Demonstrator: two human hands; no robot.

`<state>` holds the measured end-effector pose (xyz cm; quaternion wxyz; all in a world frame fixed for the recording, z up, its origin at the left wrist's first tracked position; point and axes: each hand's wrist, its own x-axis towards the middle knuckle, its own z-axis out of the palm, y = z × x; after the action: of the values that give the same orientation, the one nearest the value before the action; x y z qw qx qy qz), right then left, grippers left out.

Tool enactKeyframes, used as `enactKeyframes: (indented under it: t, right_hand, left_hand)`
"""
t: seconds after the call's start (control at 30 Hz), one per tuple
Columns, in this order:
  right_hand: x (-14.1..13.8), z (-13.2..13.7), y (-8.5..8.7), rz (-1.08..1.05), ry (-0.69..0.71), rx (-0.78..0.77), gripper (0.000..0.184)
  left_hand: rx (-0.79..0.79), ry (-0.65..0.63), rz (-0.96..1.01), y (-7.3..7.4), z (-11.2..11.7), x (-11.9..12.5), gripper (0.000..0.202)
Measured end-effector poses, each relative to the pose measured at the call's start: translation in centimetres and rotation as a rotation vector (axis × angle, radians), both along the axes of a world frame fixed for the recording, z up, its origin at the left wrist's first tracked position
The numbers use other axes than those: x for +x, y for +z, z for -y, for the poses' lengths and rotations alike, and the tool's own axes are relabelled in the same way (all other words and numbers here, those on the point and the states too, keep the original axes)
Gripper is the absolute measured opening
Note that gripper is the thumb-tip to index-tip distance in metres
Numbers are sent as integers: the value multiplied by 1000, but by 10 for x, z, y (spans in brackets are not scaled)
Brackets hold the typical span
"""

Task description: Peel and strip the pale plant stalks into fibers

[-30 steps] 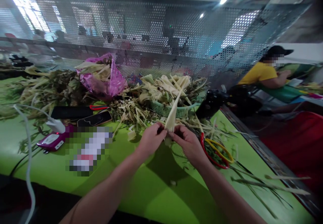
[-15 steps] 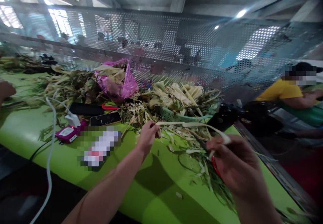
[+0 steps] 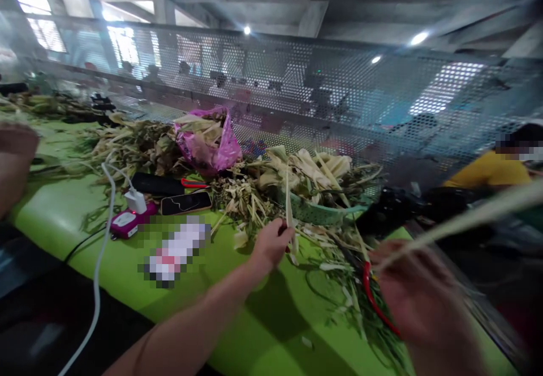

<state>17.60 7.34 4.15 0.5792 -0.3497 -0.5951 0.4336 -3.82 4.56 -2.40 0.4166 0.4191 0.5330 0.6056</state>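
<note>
My left hand pinches a pale strip of dried corn husk, which stands nearly upright above the fingers. My right hand, smeared by motion, has its fingers closed on another long husk strip that sweeps up to the right edge. Beside that hand, a red-handled tool lies on green plant scraps; its working end is partly hidden. Behind both hands, a green plastic basket holds a heap of dried husks.
The green table bears a pink bag of husks, a phone, a purple power strip with a white cable, and a blurred-out item. Perforated metal screening stands behind. A person's hand is at far left, a yellow sleeve at right.
The strip stretched between my hands is no longer so; each hand now holds its own piece. My right hand has moved slightly right, its strip swinging up. The view has shifted a little.
</note>
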Motion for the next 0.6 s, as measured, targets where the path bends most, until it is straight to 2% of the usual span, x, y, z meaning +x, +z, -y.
enactKeyframes:
  t: [0.07,0.1,0.2,0.33,0.5,0.6]
  right_hand:
    - [-31,9,-13,21,109,-166,24]
    - [-43,12,-19,78,154,-196,24]
    - [-62,16,-36,276,231,-160,26]
    - [-61,11,-45,370,172,-72,29]
    - [-58,6,-45,410,61,-36,29]
    - [-58,6,-49,481,14,2,24]
  left_hand:
    - [26,-67,-5,-1,3,6,17]
    - [46,-98,6,-1,5,8,18]
    - [86,-178,-20,0,9,13,14]
    - [90,-194,-91,3,13,16,12]
    - [59,-289,-30,11,19,19,21]
    - [55,-231,-159,8,18,20,22]
